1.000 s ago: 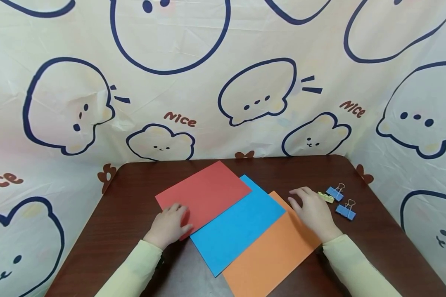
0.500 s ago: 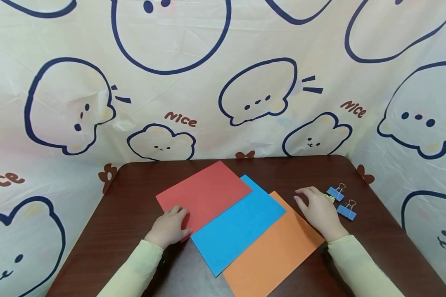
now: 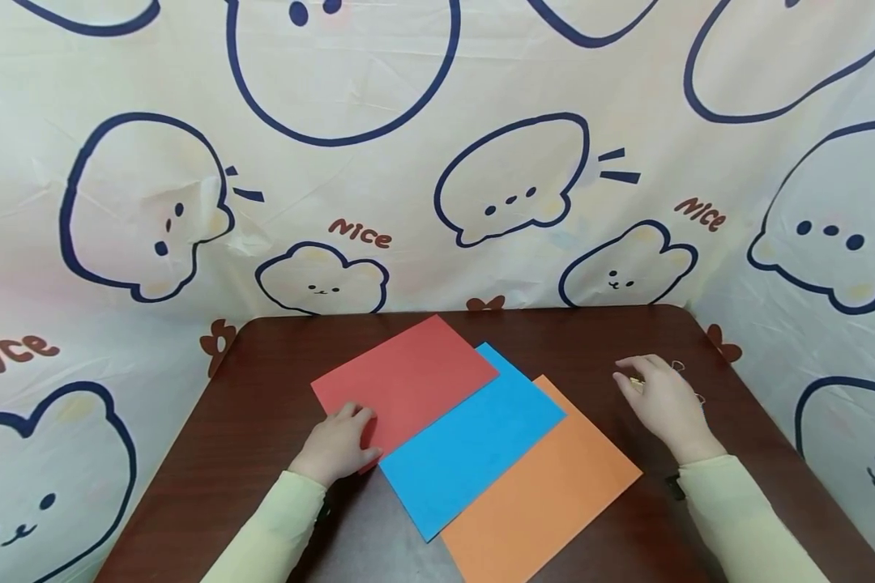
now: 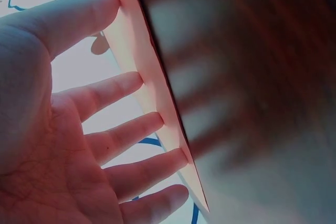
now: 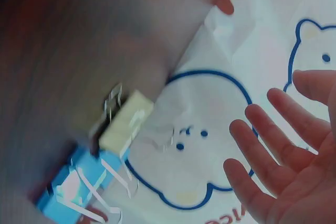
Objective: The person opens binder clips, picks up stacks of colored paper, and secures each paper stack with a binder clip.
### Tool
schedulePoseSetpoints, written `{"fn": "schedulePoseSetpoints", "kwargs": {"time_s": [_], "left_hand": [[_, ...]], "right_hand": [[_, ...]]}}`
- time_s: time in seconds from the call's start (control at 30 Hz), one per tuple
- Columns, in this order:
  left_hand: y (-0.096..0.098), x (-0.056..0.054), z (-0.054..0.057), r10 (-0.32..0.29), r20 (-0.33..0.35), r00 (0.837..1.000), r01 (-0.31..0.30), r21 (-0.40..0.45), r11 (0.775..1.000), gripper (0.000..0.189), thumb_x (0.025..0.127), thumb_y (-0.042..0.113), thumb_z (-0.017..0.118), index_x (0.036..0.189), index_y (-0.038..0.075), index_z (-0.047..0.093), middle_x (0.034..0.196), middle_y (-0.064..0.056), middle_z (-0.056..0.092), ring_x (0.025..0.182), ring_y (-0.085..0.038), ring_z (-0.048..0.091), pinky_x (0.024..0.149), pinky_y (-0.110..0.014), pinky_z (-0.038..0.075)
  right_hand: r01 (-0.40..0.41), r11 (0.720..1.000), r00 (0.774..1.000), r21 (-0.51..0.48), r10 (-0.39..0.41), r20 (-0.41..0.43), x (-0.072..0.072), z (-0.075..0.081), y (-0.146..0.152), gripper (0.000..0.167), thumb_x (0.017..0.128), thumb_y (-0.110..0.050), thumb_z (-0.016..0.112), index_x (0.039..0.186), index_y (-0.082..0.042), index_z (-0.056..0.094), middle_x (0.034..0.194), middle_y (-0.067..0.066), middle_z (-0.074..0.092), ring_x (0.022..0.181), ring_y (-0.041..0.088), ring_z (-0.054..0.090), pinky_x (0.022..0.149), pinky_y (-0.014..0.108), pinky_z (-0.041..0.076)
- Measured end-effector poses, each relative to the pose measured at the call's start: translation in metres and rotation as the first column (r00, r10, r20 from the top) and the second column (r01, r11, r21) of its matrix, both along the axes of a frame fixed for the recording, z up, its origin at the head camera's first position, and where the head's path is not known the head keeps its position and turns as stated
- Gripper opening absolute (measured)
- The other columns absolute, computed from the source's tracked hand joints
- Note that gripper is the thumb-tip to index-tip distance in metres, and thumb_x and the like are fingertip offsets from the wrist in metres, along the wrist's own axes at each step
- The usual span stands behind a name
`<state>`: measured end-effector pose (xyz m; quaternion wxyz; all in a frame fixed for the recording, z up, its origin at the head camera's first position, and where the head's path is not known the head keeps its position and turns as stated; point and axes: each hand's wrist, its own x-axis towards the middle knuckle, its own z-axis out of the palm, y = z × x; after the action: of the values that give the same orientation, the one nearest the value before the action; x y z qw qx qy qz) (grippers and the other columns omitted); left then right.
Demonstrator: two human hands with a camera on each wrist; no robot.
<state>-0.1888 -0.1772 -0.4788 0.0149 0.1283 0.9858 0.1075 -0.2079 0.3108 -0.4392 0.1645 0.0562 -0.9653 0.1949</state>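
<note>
Three coloured sheets overlap on the table: red (image 3: 408,364) on the left, blue (image 3: 474,441) in the middle, orange (image 3: 547,494) on the right. My left hand (image 3: 335,441) rests at the red sheet's near left edge, its fingers spread. In the left wrist view the fingertips lie along the red sheet (image 4: 152,77). Beyond the orange sheet, my right hand (image 3: 663,405) hovers over the binder clips with fingers loosely bent and nothing held. The right wrist view shows a yellow binder clip (image 5: 126,121) and blue binder clips (image 5: 79,182) apart from the fingertips; the hand mostly hides them in the head view.
The dark brown wooden table (image 3: 284,348) has rounded far corners. A pale curtain (image 3: 394,178) printed with cartoon bears hangs right behind it and along both sides.
My right hand has moved right, off the orange sheet and over the binder clips, covering most of them. The left hand stays at the red sheet. The view has turned slightly left.
</note>
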Motion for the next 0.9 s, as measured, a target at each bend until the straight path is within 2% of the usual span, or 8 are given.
{"fn": "schedulePoseSetpoints", "kwargs": {"time_s": [0.17,0.3,0.57,0.67,0.77,0.9], "left_hand": [[0.000,0.001,0.001,0.007,0.005,1.000,-0.007,0.013,1.000,0.061,0.083,0.033,0.086,0.131,0.004,0.063,0.128,-0.018,0.061,0.107,-0.037,0.065,0.090,-0.052,0.059],[0.000,0.001,0.003,0.005,0.001,1.000,-0.005,0.010,1.000,0.060,0.083,0.033,0.086,0.131,0.003,0.064,0.128,-0.018,0.061,0.106,-0.037,0.066,0.089,-0.052,0.059],[0.001,0.000,0.002,0.005,-0.003,1.000,-0.005,0.005,1.000,0.061,0.082,0.034,0.087,0.130,0.004,0.064,0.127,-0.018,0.062,0.103,-0.035,0.066,0.089,-0.050,0.060],[0.000,0.000,0.001,0.002,-0.009,1.000,-0.002,0.007,1.000,0.061,0.082,0.034,0.087,0.130,0.004,0.064,0.126,-0.018,0.062,0.102,-0.035,0.066,0.088,-0.050,0.059],[0.000,0.001,0.002,0.002,-0.013,1.000,-0.002,0.006,1.000,0.060,0.082,0.033,0.087,0.130,0.004,0.064,0.126,-0.018,0.062,0.102,-0.035,0.067,0.089,-0.051,0.059],[-0.001,0.002,0.001,0.000,-0.019,1.000,0.000,-0.001,1.000,0.061,0.082,0.033,0.087,0.129,0.003,0.064,0.125,-0.018,0.062,0.102,-0.035,0.067,0.089,-0.052,0.059]], "right_hand": [[0.003,1.000,1.000,-0.023,-0.004,-0.023,-0.001,0.003,0.017,0.029,0.100,-0.018,0.067,0.122,0.000,0.068,0.126,0.028,0.062,0.108,0.046,0.063,0.091,0.065,0.052],[0.007,1.000,0.999,-0.016,-0.008,-0.049,-0.002,0.000,0.027,0.028,0.097,-0.016,0.070,0.121,0.000,0.069,0.125,0.028,0.061,0.107,0.048,0.062,0.091,0.066,0.052],[0.004,0.998,0.996,0.060,0.001,-0.084,-0.004,-0.009,0.038,0.030,0.091,-0.011,0.076,0.117,0.002,0.070,0.120,0.032,0.062,0.101,0.052,0.064,0.085,0.068,0.052],[-0.002,0.994,0.999,0.113,0.008,-0.050,-0.005,-0.014,0.041,0.034,0.090,-0.014,0.078,0.118,0.003,0.070,0.120,0.035,0.062,0.100,0.053,0.064,0.084,0.068,0.052],[-0.010,0.989,1.000,0.148,0.007,0.020,-0.005,-0.019,0.045,0.039,0.091,-0.020,0.079,0.121,0.003,0.069,0.120,0.036,0.060,0.099,0.054,0.063,0.083,0.068,0.052],[-0.016,0.987,0.995,0.162,-0.001,0.102,-0.005,-0.025,0.050,0.043,0.090,-0.024,0.079,0.123,0.003,0.067,0.124,0.039,0.058,0.106,0.060,0.059,0.085,0.071,0.050]]}}
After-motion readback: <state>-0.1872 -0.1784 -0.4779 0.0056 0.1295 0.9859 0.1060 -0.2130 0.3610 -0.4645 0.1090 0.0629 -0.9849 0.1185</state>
